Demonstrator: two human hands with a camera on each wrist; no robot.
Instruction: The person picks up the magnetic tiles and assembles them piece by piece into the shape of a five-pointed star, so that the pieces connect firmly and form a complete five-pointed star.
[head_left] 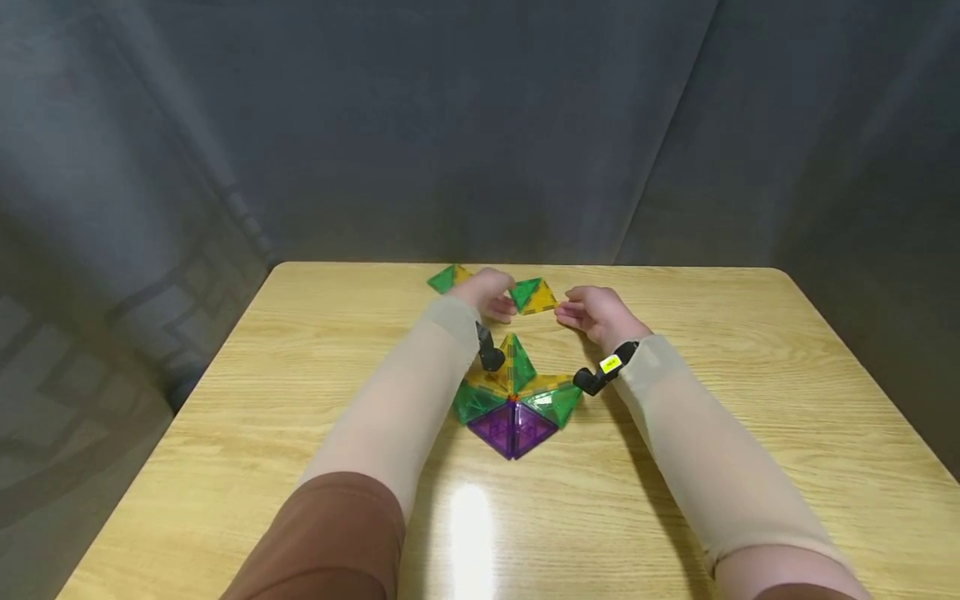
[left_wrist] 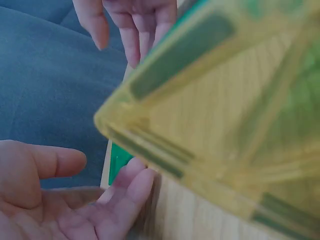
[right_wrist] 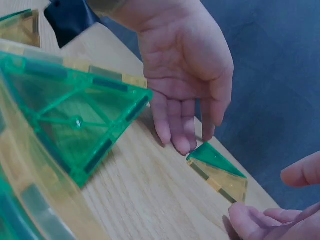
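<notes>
A flat pair of triangular magnetic tiles, green and yellow (head_left: 533, 296), lies near the table's far edge between the two hands. My left hand (head_left: 487, 293) is at its green side, fingers fairly straight and fingertips at the corner in the right wrist view. My right hand (head_left: 596, 312) is at the yellow end, thumb apart from the fingers; whether the fingertips touch cannot be told. Nearer to me stands a magnetic tile build, with purple tiles (head_left: 513, 429), green tiles (head_left: 555, 406) and an upright green-and-yellow point (head_left: 519, 364). Its yellow tile (left_wrist: 210, 100) fills much of the left wrist view.
Another green-and-yellow tile pair (head_left: 444, 278) lies at the far edge, partly hidden behind my left hand. The wooden table (head_left: 322, 367) ends at a grey curtain (head_left: 450, 150). Both wrists carry small black cameras (head_left: 597, 379) just above the build.
</notes>
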